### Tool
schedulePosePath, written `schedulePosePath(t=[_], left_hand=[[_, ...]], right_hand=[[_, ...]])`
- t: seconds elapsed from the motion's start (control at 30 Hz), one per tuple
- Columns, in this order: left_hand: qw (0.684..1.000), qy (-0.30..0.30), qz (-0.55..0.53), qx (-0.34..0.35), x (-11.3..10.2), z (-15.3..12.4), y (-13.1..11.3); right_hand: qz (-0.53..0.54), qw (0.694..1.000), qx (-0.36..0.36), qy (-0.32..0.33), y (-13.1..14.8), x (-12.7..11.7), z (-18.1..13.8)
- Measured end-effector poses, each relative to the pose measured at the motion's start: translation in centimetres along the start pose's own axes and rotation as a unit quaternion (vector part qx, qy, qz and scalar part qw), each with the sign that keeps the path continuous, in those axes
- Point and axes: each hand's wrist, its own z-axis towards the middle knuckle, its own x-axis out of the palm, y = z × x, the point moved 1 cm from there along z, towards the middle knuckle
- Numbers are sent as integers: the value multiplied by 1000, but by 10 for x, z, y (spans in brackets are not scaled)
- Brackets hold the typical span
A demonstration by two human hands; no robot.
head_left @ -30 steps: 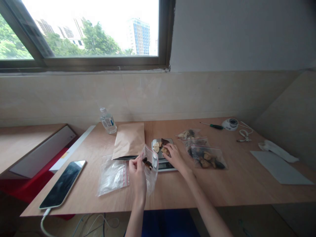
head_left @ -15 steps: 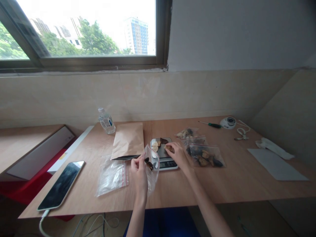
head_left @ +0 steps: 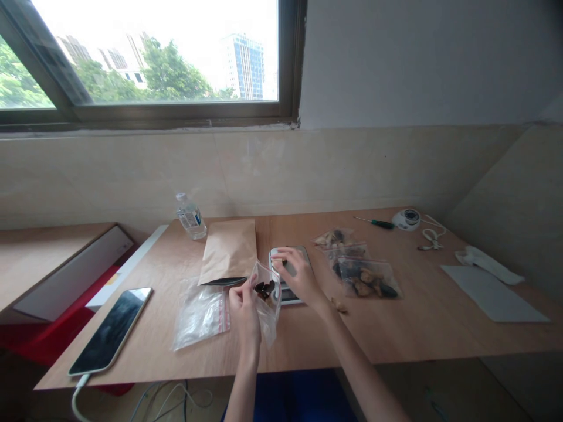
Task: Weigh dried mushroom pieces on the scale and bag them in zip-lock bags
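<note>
My left hand [head_left: 245, 305] pinches the rim of a clear zip bag [head_left: 269, 316], which hangs mouth up. Dark dried pieces [head_left: 264, 289] show inside it. Over the left part of the pan of a digital kitchen scale [head_left: 302, 253] is my right hand [head_left: 298, 275]. Its thumb and fingers close around dried pieces [head_left: 281, 261], pale and dark, largely hidden by the fingers. The bag and hand cover much of the scale's front. A brown dried piece [head_left: 339, 305] lies on the table beside my right wrist.
Filled zip bags [head_left: 370, 278] lie right of the scale. To the left are flat clear bags [head_left: 200, 319], a kraft paper pouch [head_left: 231, 249], a water bottle [head_left: 190, 217] and a phone [head_left: 112, 331]. A screwdriver [head_left: 382, 223] and white camera [head_left: 407, 218] lie far right.
My right hand has moved left across the scale pan. The brown dried piece it held now lies on the table right of the scale. The zip bag has shifted slightly left.
</note>
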Motion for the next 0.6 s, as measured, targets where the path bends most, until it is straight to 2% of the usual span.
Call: schedulePosePath(t=[0.07, 0.13, 0.27, 0.5, 0.6], left_hand=[[1000, -4, -2, -3, -2, 1, 1], [1000, -4, -2, -4, -3, 1, 1], [1000, -1, 4, -3, -3, 0, -2], [999, -13, -27, -20, -1, -2, -10], [999, -13, -41, -31, 2, -5, -12]], right_hand=[[-61, 998, 21, 2, -24, 9, 6], [-126, 990, 24, 53, -43, 19, 11], [-205, 971, 9, 126, -59, 36, 14], [-148, 981, -12, 122, -64, 36, 8], [-100, 990, 13, 96, -70, 30, 6]])
